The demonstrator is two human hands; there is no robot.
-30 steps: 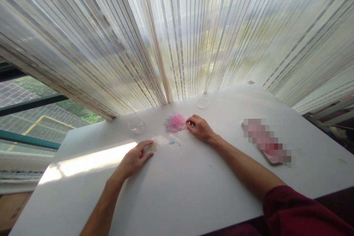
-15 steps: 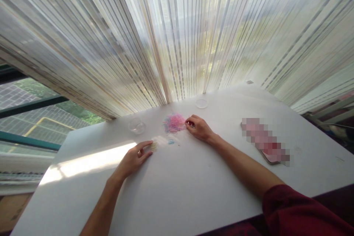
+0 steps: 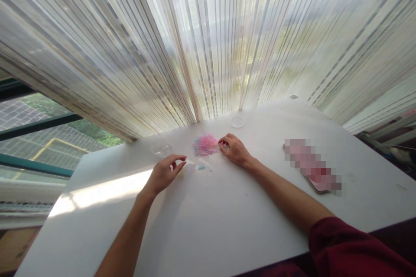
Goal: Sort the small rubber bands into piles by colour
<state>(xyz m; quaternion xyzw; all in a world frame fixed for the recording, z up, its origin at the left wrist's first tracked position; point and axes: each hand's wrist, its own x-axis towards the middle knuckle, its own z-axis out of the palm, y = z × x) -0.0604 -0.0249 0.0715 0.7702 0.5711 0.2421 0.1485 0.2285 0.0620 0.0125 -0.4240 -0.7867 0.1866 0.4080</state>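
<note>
A loose pile of small, thin pink, lilac and teal pieces [image 3: 205, 144], resembling tiny rubber bands, lies on the white table [image 3: 208, 225]. At the pile's right edge my right hand [image 3: 236, 151] is closed in a pinch, thumb against forefinger; whatever is between the fingertips is too small to name. My left hand [image 3: 165, 174] hovers left of the pile, thumb and fingers apart, with nothing visible in it. Partly hidden below its fingertips is a small group of pale yellow pieces [image 3: 181, 175]. Between the hands sits a small teal group [image 3: 201, 166].
A clear round container [image 3: 160, 147] stands behind my left hand. Near the curtain [image 3: 214, 52] lies a clear round lid [image 3: 237, 121]. To the right of my right forearm is a blurred-out pink phone-shaped object [image 3: 308, 166]. Sunlight streaks the table's left side.
My left hand has lifted off the yellow pieces and moved up and right, toward the pile. My right hand has barely shifted and keeps its pinch.
</note>
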